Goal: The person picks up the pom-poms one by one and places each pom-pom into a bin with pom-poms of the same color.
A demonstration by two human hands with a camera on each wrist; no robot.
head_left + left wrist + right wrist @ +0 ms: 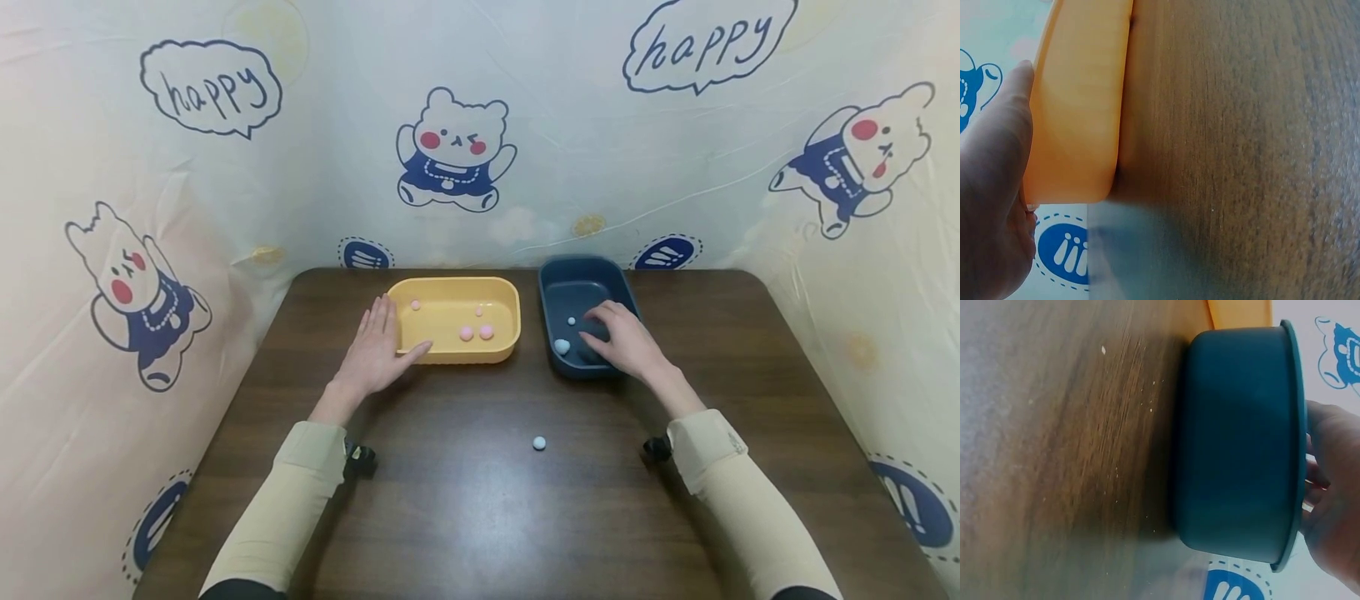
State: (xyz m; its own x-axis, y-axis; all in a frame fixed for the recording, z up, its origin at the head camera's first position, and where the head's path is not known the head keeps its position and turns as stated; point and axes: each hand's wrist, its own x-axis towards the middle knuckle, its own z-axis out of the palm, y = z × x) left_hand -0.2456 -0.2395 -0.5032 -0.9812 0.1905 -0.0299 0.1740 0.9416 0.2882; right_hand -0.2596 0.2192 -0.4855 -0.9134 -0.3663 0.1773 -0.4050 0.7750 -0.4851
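Observation:
At the left end of a yellow tray (453,358), my left hand (375,346) rests on the rim with straight fingers, the thumb spread along the front edge. Several pink balls (467,333), some larger than others, lie in that tray. My right hand (626,337) reaches over the right side of a dark blue tray (585,271), fingers bent and thumb apart, with nothing visible between them. Light blue balls lie inside it: a small ball (572,321) near the fingertips and a larger ball (562,347) by the left wall. In the right wrist view, the blue tray's wall (1241,444) hides the fingertips.
A lone light blue ball (539,443) sits on the dark wooden table (465,517), in front of the trays. Behind the table hangs a printed cloth (555,133) with cartoon bears. The two trays stand side by side near the back edge, a narrow gap between them.

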